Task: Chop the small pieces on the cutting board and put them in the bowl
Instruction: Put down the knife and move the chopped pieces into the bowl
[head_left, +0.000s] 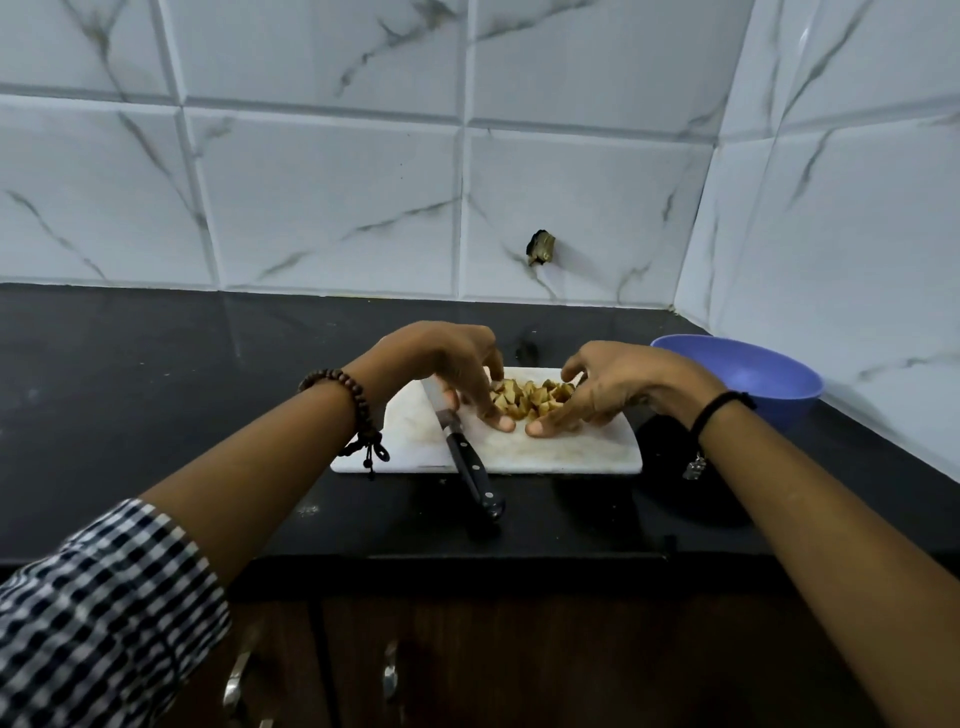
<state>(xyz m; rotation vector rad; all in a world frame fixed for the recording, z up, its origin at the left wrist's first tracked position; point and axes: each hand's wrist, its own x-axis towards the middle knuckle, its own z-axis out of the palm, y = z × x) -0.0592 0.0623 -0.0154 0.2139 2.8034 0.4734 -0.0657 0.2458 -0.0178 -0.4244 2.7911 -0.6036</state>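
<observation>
A white cutting board (561, 452) lies on the black counter. On it sits a heap of small yellowish-brown chopped pieces (530, 397). My left hand (457, 371) cups the heap from the left, fingers curved down around the pieces. From the right, my right hand (597, 392) cups the same heap, and the two thumbs nearly meet at the front. A black-handled knife (467, 462) lies on the board's left part with its handle sticking out over the front edge; neither hand holds it. A blue bowl (753, 374) stands to the right of the board.
The black counter (156, 395) runs left and ends at a front edge above dark cabinet doors (467, 665). White marble tile walls rise behind and on the right, close behind the bowl. A small dark fitting (541, 247) juts from the back wall.
</observation>
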